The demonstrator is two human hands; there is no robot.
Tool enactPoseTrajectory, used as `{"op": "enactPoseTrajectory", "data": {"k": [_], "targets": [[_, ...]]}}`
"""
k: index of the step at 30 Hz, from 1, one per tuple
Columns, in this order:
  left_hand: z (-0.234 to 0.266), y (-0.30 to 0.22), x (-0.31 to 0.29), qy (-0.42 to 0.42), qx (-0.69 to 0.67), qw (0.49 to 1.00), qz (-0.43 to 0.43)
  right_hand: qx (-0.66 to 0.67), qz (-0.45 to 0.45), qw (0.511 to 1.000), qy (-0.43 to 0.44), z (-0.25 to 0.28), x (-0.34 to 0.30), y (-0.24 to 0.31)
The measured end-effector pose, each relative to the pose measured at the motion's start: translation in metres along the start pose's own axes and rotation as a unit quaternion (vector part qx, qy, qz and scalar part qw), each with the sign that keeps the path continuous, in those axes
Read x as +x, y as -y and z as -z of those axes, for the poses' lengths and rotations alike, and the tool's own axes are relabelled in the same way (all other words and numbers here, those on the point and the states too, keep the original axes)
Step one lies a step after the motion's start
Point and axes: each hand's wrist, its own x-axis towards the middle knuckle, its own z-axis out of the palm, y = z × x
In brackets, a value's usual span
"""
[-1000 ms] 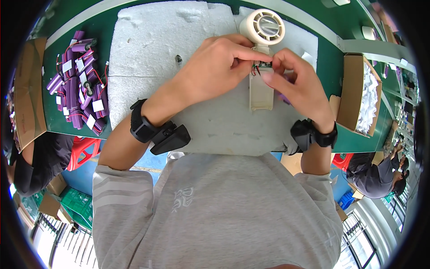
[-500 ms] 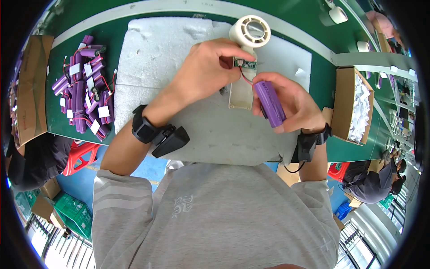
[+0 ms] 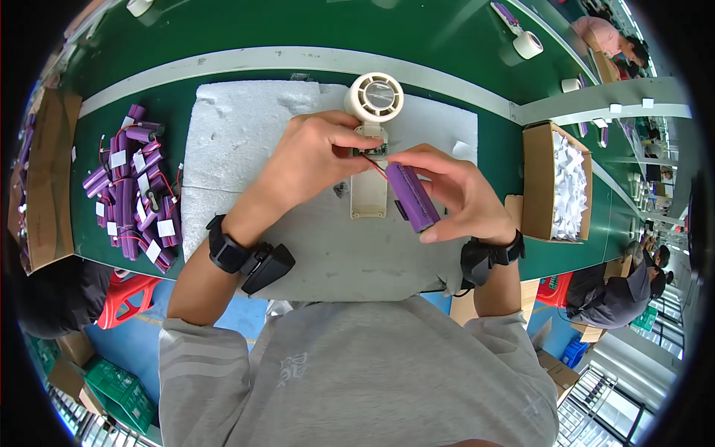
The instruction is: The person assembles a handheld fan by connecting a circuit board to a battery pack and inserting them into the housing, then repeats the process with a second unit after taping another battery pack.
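The handheld fan (image 3: 372, 97) lies with its round cream head away from me and its long handle shell (image 3: 369, 195) toward me, open side up. Inside the handle, near the head, a small green circuit board (image 3: 378, 149) shows in part. My left hand (image 3: 316, 153) is closed over that board, with thumb and forefinger at the wire end; its exact pinch is partly hidden. Red and black wires (image 3: 377, 167) run from there to a purple battery pack (image 3: 412, 197). Fingers and thumb of my right hand (image 3: 465, 197) hold the pack, tilted, above the handle's right side.
A grey-white foam mat (image 3: 231, 134) lies under the work on the green table. Several purple battery packs (image 3: 130, 190) are heaped at the left. An open cardboard box (image 3: 540, 182) of white paper pieces stands right. Beyond a pale rail (image 3: 298, 57), another fan (image 3: 527, 45) lies.
The view has shifted, so the table sits lower and further left in the picture. My hands stay at the board and the battery pack, which is held closer over the handle.
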Motion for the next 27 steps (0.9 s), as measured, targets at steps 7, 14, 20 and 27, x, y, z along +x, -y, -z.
{"op": "enactPoseTrajectory", "data": {"k": [7, 14, 20, 27], "targets": [[-0.003, 0.003, 0.003, -0.029, 0.044, 0.998, -0.018, -0.233, 0.033, 0.971, -0.037, -0.027, 0.001, 0.0], [-0.001, 0.002, 0.002, -0.014, 0.044, 0.998, -0.049, -0.36, 0.071, 0.922, -0.124, -0.038, 0.005, -0.012], [0.003, 0.004, 0.001, 0.0, 0.073, 0.991, -0.115, -0.427, 0.118, 0.888, -0.127, -0.039, 0.009, -0.021], [0.007, 0.003, -0.001, 0.01, 0.085, 0.99, -0.111, -0.422, 0.126, 0.886, -0.148, -0.045, 0.009, -0.019]]}}
